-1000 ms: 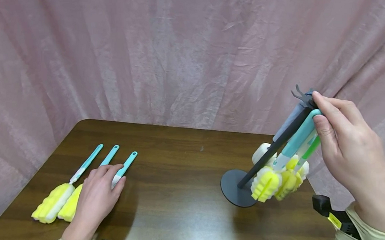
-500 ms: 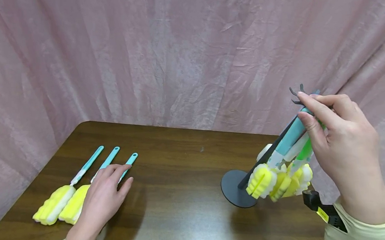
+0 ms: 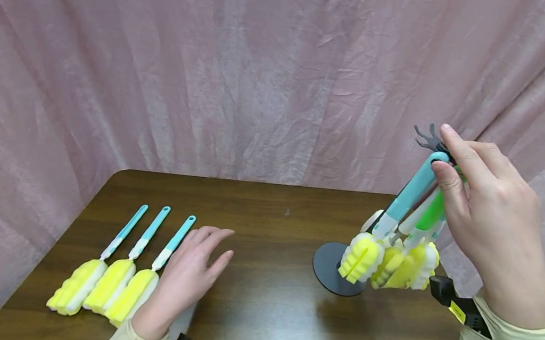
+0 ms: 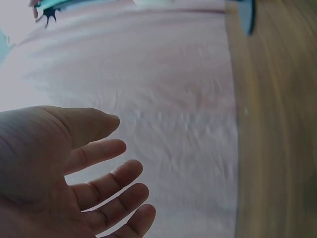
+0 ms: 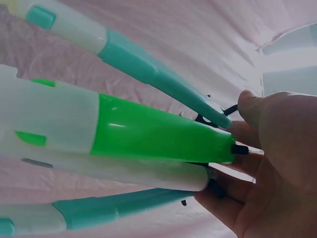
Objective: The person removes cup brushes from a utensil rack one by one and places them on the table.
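In the head view, my left hand hovers over the table just right of three bottle brushes, its fingers spread and holding nothing. The nearest brush lies partly behind that hand; the middle brush and left brush show whole, with yellow-and-white sponge heads and teal handles. At the right, my right hand holds the top of a black stand, thumb at one of its hooks. Brushes hang there sponge-down: a teal one, a green-handled one and a white-handled one among them.
The brown wooden table ends at the back before a pink curtain. The stand's round base sits near the table's right side, and its hanging sponge heads crowd around the pole low over the wood.
My left hand has moved right off the brushes, uncovering the third one. At the stand, the hanging brushes have swung left around the pole, while my right hand stays at the top.
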### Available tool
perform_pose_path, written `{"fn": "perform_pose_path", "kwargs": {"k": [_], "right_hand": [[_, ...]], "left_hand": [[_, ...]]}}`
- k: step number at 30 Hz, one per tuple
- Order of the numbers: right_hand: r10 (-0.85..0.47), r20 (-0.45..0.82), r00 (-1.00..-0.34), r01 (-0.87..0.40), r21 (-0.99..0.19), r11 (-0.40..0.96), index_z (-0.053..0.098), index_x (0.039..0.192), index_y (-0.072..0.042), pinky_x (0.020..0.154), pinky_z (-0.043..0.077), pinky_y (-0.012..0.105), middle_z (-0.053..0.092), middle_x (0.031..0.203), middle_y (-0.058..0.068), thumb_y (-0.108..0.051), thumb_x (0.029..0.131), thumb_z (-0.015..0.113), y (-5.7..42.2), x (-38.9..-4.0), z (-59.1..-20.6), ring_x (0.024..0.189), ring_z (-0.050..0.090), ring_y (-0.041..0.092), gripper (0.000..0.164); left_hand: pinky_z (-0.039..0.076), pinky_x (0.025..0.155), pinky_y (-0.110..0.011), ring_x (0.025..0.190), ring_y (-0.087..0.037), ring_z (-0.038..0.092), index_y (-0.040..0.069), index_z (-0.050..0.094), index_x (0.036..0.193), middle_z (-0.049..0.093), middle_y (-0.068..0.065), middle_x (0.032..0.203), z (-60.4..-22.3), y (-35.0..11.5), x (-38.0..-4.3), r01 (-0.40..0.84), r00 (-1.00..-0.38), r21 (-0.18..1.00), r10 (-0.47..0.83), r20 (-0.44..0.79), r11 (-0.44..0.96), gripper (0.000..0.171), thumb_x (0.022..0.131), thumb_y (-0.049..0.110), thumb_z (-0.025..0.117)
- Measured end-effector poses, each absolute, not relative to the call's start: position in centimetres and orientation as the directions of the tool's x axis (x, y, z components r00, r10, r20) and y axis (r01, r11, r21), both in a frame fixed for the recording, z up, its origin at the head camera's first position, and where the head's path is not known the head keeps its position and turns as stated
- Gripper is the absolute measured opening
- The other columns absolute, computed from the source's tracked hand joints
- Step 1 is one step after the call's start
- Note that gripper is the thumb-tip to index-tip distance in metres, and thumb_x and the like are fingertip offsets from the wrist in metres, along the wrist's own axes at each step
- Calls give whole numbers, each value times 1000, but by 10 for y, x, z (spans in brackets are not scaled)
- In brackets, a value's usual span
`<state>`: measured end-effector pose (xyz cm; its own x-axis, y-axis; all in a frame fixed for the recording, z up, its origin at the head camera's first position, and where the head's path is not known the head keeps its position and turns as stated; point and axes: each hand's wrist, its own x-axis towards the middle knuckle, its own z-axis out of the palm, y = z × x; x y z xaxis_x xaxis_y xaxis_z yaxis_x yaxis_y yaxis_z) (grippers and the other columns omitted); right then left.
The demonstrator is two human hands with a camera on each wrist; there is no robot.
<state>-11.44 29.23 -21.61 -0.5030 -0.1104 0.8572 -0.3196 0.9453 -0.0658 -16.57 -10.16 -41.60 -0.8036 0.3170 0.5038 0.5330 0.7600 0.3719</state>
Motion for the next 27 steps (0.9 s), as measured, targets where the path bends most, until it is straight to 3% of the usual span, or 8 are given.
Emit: {"fn": "perform_pose_path", "kwargs": {"k": [4, 8, 12, 19, 27], "right_hand": [[-91, 864, -494, -324, -86, 942, 57, 143, -16, 77, 42, 44, 65, 127, 9, -22, 102, 56, 292, -111, -217, 103, 62, 35, 41], [-84, 878, -472, -346, -97, 933, 65, 135, -13, 92, 44, 24, 67, 124, 9, -17, 102, 56, 287, -108, -215, 106, 63, 33, 34], [-78, 889, -451, -368, -105, 924, 70, 127, -10, 93, 35, 8, 68, 122, 8, -13, 100, 58, 280, -105, -211, 108, 64, 28, 29], [-58, 896, -441, -378, -127, 917, 72, 122, -7, 91, 34, 7, 69, 119, 9, -13, 100, 57, 275, -106, -209, 108, 64, 26, 27], [-33, 901, -433, -361, -140, 922, 72, 120, -7, 89, 33, 6, 69, 118, 9, -15, 101, 55, 276, -108, -210, 106, 64, 29, 27]], "left_hand": [[45, 88, -37, 112, -16, 52, 22, 63, 133, 59, 7, 121, -403, -83, -167, 585, -777, 373, 366, 512, 720, 40, 95, 35, 66], [47, 86, -34, 113, -13, 53, 22, 62, 134, 59, 9, 122, -386, -61, -169, 667, -713, 336, 440, 546, 665, 42, 95, 34, 66], [47, 86, -33, 117, -10, 51, 22, 57, 139, 57, 9, 126, -366, -36, -171, 749, -638, 302, 519, 569, 590, 46, 95, 34, 65], [45, 90, -28, 119, -8, 49, 22, 42, 151, 53, 8, 128, -340, 11, -170, 826, -549, 299, 567, 614, 477, 61, 96, 39, 63], [38, 100, -24, 124, -10, 47, 20, 28, 158, 50, 4, 137, -329, 60, -168, 845, -534, 332, 614, 581, 420, 72, 99, 50, 55]]}}
